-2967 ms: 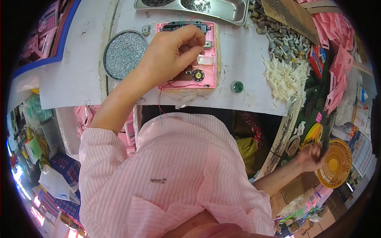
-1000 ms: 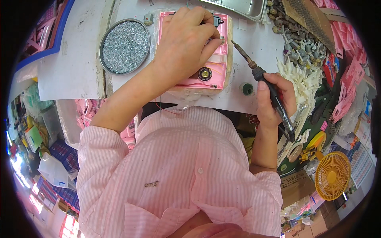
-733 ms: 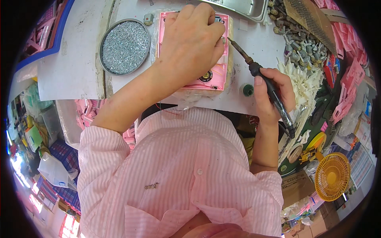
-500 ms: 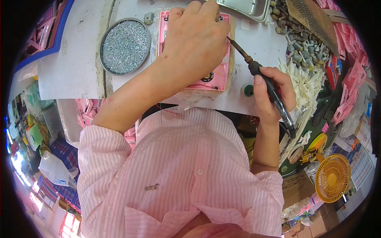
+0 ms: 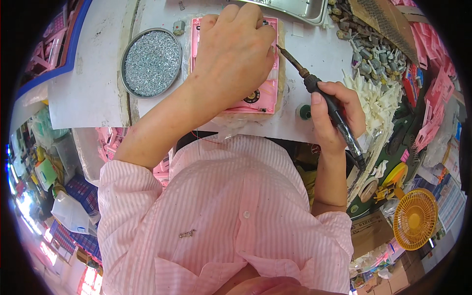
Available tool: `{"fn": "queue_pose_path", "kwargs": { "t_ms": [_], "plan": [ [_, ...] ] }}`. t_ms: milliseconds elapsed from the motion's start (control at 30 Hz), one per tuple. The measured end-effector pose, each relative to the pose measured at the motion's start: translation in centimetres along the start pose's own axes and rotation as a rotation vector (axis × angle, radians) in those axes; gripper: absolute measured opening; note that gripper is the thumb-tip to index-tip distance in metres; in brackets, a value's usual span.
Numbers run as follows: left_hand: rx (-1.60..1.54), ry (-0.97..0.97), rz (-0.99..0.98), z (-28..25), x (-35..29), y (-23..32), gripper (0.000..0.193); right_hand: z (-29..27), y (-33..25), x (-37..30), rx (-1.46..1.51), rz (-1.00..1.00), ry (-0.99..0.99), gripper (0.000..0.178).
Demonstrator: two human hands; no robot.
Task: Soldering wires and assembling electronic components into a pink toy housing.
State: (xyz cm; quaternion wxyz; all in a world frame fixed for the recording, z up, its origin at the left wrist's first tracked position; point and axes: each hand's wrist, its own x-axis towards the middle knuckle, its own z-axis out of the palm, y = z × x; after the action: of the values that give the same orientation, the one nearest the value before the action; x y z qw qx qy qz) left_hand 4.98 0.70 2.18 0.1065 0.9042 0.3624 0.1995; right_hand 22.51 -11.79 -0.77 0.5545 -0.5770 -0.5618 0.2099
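Observation:
My left hand point(image 5: 233, 54) lies over an open pink plastic casing point(image 5: 268, 101), its back toward me and its fingers bent down at the far end. The fingertips are hidden, so what they hold does not show. A small round black speaker point(image 5: 252, 96) sits in the casing's near part, with a red wire by it. In my right hand point(image 5: 355, 108) is a soldering iron point(image 5: 311, 83), gripped by its black handle between thumb and fingers. Its tip points up and left, beside the casing's right edge, close to my left hand's fingers.
Left of the casing stands a round metal dish point(image 5: 151, 64) full of small screws. A metal tray point(image 5: 305, 10) lies at the back, a small green spool point(image 5: 305, 112) beside my right hand. White plastic pieces point(image 5: 376, 105), small motors point(image 5: 373, 56) and pink parts point(image 5: 435, 118) pile up at right.
The whole bench view has shifted slightly left and down. My left hand stays over the casing with fingers bent. The soldering iron keeps about the same place by the casing's right edge.

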Motion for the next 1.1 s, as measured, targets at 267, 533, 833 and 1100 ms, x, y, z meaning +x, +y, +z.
{"fn": "queue_pose_path", "kwargs": {
  "t_ms": [267,533,833,1100],
  "plan": [
    [0.031,-0.017,0.004,-0.2,0.2,0.3,0.015,0.4,0.2,0.2,-0.046,-0.040,-0.016,0.018],
    [0.067,0.031,0.023,-0.2,0.3,0.5,0.014,0.2,0.1,0.9,-0.241,-0.357,-0.105,0.024],
    [0.120,0.134,0.078,1.8,-0.5,-0.6,0.006,-2.2,0.1,0.2,-0.221,-0.362,-0.018,0.023],
    [0.162,0.105,0.109,1.7,-0.4,-0.7,0.005,-2.3,-0.4,0.2,-0.191,-0.290,-0.010,0.023]
  ]
}}
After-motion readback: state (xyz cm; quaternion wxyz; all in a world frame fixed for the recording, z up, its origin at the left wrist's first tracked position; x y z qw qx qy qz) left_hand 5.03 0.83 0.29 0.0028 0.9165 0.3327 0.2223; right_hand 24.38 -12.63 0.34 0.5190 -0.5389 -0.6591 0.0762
